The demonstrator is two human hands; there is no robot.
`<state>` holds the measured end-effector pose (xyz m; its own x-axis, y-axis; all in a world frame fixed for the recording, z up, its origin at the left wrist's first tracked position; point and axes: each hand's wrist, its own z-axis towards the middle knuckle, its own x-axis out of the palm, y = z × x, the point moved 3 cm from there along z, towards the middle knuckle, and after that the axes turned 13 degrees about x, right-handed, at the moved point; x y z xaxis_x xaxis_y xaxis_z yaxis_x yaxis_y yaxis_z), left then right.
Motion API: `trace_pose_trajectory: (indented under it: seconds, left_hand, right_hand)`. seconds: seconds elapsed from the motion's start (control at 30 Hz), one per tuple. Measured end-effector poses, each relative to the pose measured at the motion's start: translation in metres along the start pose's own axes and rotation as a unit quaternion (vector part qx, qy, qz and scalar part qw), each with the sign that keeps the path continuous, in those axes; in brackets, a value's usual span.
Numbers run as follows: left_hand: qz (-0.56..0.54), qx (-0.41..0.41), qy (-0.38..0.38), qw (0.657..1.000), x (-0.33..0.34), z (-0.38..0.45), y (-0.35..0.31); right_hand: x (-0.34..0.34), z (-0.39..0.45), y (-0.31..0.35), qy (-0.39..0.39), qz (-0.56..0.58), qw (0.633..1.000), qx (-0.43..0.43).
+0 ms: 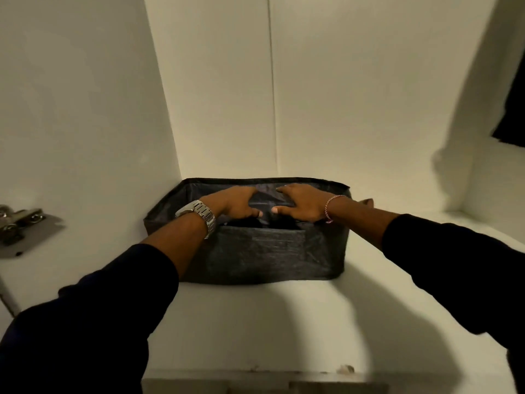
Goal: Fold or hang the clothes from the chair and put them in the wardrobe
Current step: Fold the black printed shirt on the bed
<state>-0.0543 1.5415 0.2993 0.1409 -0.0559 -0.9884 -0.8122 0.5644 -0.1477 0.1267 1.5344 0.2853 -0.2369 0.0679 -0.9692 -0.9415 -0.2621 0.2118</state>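
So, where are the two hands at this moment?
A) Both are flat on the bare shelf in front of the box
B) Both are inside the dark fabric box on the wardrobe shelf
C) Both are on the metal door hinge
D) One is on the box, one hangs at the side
B: the left hand and the right hand both reach over the front wall of the dark fabric box and press on dark cloth inside it.

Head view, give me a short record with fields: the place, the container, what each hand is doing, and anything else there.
place: white wardrobe shelf
container: dark fabric storage bin, open top, on the shelf
left hand: reaching into the bin, fingers spread on dark contents
right hand: same, beside the left hand
other: metal door hinge at left; dark garment at right
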Motion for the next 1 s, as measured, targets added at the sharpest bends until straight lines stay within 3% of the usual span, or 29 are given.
trace_pose_trajectory:
  seconds: [0.23, 0.37, 0.57, 0.8, 1.0]
  left_hand:
    - [-0.006, 0.098, -0.086, 0.991, 0.033, -0.026, -0.100]
    - [0.011, 0.193, -0.114, 0.975, 0.064, -0.046, -0.174]
    - [0.027, 0.298, -0.051, 0.953, 0.116, -0.048, -0.305]
    - [-0.008, 0.460, -0.001, 0.888, 0.197, -0.087, -0.500]
    - [-0.029, 0.570, 0.045, 0.820, 0.258, -0.158, -0.674]
  right_hand:
    - [-0.008, -0.132, -0.033, -0.082, -0.033, 0.990, 0.112]
    - [-0.001, -0.218, -0.063, -0.082, -0.012, 0.982, 0.167]
    - [0.006, -0.366, -0.118, -0.086, 0.000, 0.951, 0.297]
    - [0.020, -0.592, -0.180, -0.095, -0.017, 0.869, 0.486]
    - [0.021, -0.785, -0.191, -0.090, -0.047, 0.780, 0.617]
